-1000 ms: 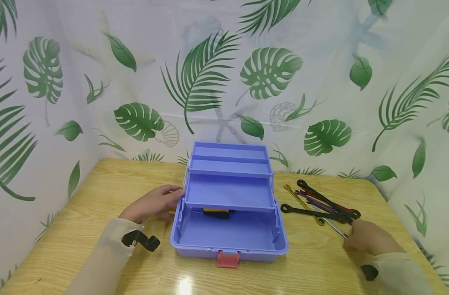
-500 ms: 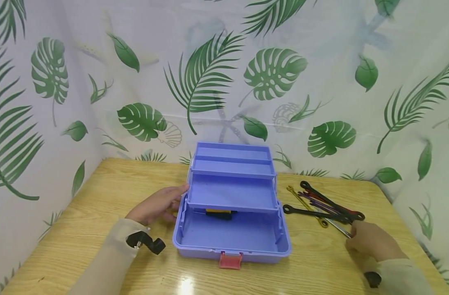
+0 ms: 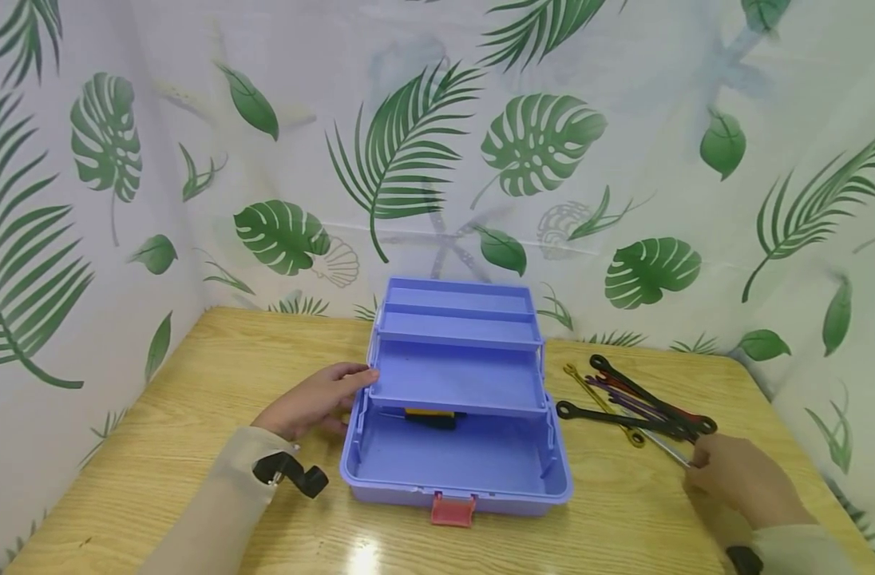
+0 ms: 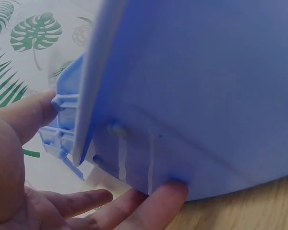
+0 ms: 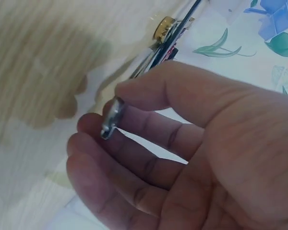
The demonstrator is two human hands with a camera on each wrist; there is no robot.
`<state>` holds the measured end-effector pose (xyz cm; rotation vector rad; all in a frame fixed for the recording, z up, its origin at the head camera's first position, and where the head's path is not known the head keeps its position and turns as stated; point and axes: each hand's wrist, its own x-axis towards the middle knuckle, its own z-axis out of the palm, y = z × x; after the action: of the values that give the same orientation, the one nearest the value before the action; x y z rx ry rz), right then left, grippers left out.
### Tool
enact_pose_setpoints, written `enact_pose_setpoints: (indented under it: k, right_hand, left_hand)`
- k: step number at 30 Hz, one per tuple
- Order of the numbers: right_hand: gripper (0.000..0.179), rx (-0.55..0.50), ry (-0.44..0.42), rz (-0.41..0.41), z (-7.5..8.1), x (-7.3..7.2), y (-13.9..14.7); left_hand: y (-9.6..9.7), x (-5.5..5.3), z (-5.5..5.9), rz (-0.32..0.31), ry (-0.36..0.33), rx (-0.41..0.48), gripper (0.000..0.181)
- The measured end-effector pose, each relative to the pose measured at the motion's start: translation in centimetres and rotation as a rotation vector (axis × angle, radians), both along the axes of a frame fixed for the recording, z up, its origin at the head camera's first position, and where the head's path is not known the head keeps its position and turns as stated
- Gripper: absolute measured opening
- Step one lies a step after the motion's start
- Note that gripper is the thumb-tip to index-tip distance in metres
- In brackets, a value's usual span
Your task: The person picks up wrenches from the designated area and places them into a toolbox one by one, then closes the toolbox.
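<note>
**Contact and Grip on a Pale Wood-Grain Desk (image 3: 265,335)**

The left hand (image 3: 318,399), its fingers loosely extended and wide of the thumb, rests against the left side of an open, blue-violet plastic toolbox (image 3: 380,493). The thumb touches a tray end; the fingertips lie on the outer wall. The toolbox stands mid-desk, its stepped trays (image 3: 457,375) rising toward the far edge. A yellow-and-black tool (image 3: 433,418) lies in the bottom compartment, near the trays' front edge; a red plastic latch (image 3: 453,511) projects at the front. Farther right, toward the desk's far right corner, overlap a gold-coloured metal wrench (image 3: 588,386), a long black metal wrench (image 3: 646,391) and others. From beneath them slants a slender silver metal tool (image 3: 665,450), its near end pinched narrowly between the thumb and fingers of the right hand (image 3: 746,479).
</note>
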<state>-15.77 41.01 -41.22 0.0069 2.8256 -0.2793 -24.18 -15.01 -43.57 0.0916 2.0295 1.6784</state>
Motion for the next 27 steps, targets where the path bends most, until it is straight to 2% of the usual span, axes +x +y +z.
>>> enact_pose_setpoints:
  k: [7, 17, 22, 27]
  right_hand:
    - [0.010, -0.005, 0.100, 0.028, 0.3, 0.2, 1.3]
    - [0.018, 0.047, 0.331, 0.165, 0.3, 0.5, 2.1]
    - [0.008, 0.076, 0.366, 0.164, 0.6, 0.6, 2.8]
    - [0.007, 0.051, 0.310, 0.141, 0.7, 1.0, 3.2]
  left_hand:
    - [-0.2, 0.1, 0.2, 0.002, -0.002, 0.007, 0.083]
    - [-0.1, 0.1, 0.3, -0.006, 0.002, 0.010, 0.080]
    - [-0.1, 0.1, 0.2, -0.007, 0.001, 0.045, 0.084]
    - [0.1, 0.3, 0.3, -0.007, 0.034, 0.071, 0.085]
